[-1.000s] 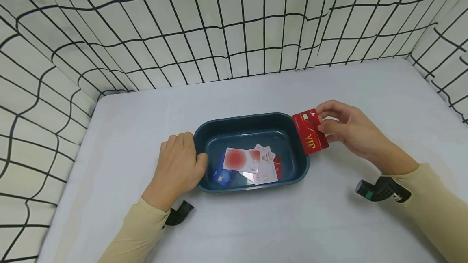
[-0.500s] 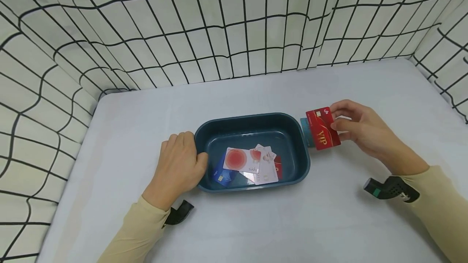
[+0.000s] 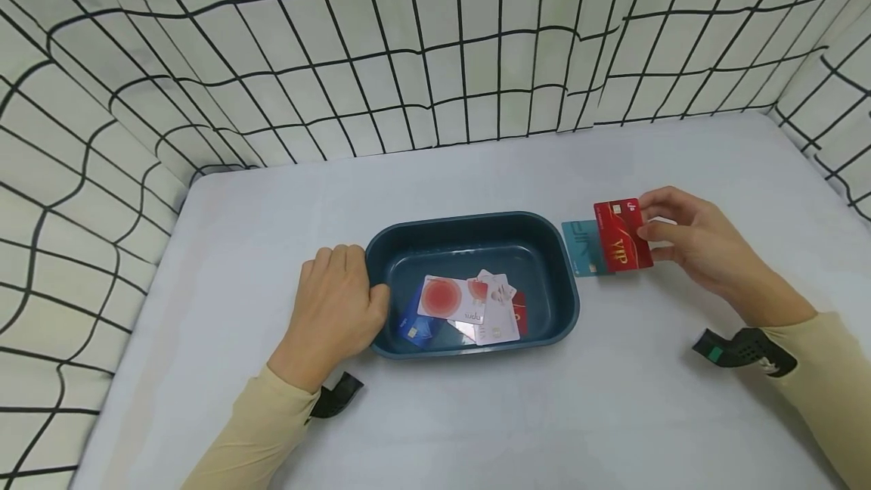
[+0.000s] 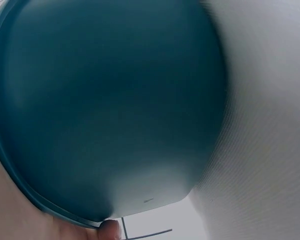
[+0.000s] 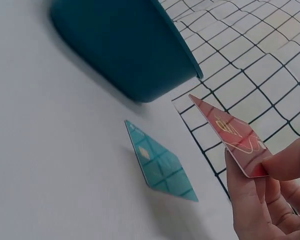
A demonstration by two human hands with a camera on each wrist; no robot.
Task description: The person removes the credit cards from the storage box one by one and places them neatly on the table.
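Note:
My left hand (image 3: 335,310) grips the left rim of a dark teal plastic tub (image 3: 469,218), its thumb over the edge. The left wrist view is filled mostly by the tub's outer wall (image 4: 115,100). Between thumb and fingers, my right hand (image 3: 701,248) pinches a red VIP card (image 3: 622,231) to the right of the tub. A teal card (image 3: 585,249) is just off the tub's right end, partly covered by the red card in the head view. From the right wrist, the teal card (image 5: 160,165) shows whole, below the red card (image 5: 235,134).
Inside the tub lie several cards: a white card with a red circle (image 3: 442,298) on top, a blue card (image 3: 413,324), a pale card (image 3: 499,324) and a red card (image 3: 520,312). A white cloth (image 3: 517,422) covers the table. Black wire grid (image 3: 442,59) stands behind it.
My right hand has moved right, away from the tub, carrying the red card. The teal card has come into sight from behind it. My left hand keeps its grip on the rim.

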